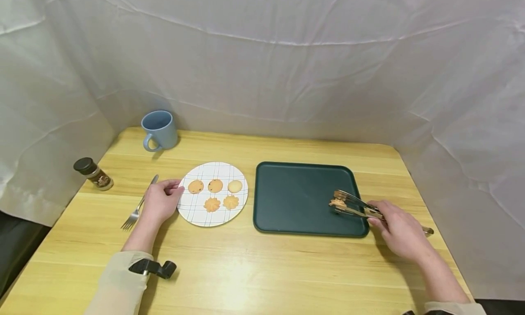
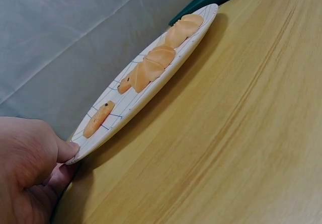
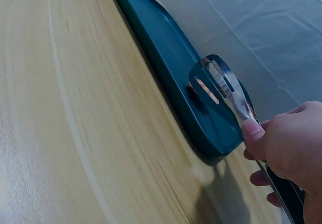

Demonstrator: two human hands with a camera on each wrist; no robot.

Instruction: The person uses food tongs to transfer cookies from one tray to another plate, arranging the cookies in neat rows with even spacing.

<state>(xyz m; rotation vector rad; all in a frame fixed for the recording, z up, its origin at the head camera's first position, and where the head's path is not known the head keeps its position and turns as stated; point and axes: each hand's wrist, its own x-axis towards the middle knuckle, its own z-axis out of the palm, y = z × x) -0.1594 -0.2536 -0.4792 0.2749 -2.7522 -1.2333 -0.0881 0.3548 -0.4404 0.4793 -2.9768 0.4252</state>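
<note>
My left hand (image 1: 163,200) pinches the left rim of a white checked plate (image 1: 239,210), thumb on top and fingers under the edge. Three round cookies (image 1: 215,185) lie in a row on it, and two flower-shaped cookies (image 1: 212,204) lie nearer me. In the left wrist view the thumb (image 2: 68,151) presses on the rim. My right hand (image 1: 397,227) holds metal tongs (image 1: 361,210) above the right part of a dark green tray (image 1: 299,192). Between the tong tips sits a cookie (image 1: 338,203). The right wrist view shows the slotted tong heads over the tray (image 3: 166,43).
A fork (image 1: 139,205) lies just left of my left hand, partly behind it. Further back stand a blue mug (image 1: 162,130) and, at the left edge, a black-capped jar (image 1: 94,174). Pale cloth (image 1: 270,73) hangs behind and beside the wooden table (image 1: 246,274).
</note>
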